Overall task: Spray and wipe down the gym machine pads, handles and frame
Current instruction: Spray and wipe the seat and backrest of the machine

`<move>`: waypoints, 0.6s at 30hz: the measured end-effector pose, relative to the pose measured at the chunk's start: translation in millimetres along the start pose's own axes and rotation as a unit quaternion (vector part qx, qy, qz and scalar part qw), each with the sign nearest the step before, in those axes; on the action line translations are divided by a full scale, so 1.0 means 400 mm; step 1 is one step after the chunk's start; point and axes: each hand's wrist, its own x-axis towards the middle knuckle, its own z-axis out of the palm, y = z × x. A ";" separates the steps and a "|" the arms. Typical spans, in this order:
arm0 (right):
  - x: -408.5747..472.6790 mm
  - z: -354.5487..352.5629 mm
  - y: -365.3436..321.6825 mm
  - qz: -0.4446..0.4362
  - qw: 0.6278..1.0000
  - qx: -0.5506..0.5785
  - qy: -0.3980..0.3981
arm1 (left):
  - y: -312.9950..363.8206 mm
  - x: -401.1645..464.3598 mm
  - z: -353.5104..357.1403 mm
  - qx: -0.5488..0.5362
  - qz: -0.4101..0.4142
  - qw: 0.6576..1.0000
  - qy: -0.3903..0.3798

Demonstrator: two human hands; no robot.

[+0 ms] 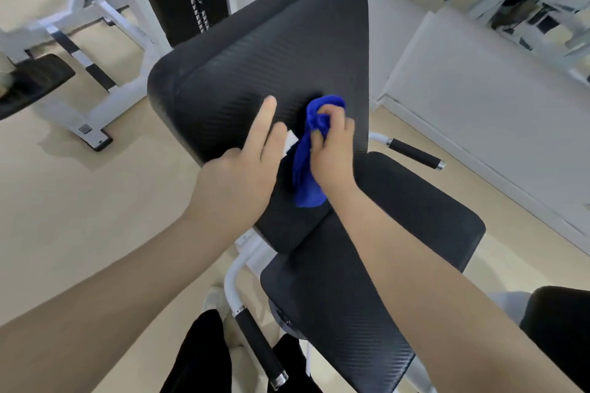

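Right hand [332, 143] bunches the blue cloth [308, 166] in curled fingers, pressing it to the lower back pad [271, 51], likely wiping there. Left hand [242, 169] lies alongside, fingers straight, a small white item [291, 143] showing at it (a sprayer perhaps; cannot tell). Seat pad [399, 233] and handles [413, 153] sit below, presumably next.

cloth [308, 166] on back pad [255, 51], seat pad [399, 233] below, handles either side
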 end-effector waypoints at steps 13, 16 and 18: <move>-0.012 0.025 0.007 0.002 0.999 -0.033 0.031 | -0.031 0.021 0.004 -0.108 0.053 0.993 -0.011; 0.082 0.009 0.011 0.125 0.986 0.013 0.110 | -0.035 0.021 0.000 -0.126 0.045 0.991 -0.010; 0.040 0.025 -0.008 0.092 0.990 0.011 0.104 | -0.035 0.025 -0.006 -0.140 0.043 0.989 -0.020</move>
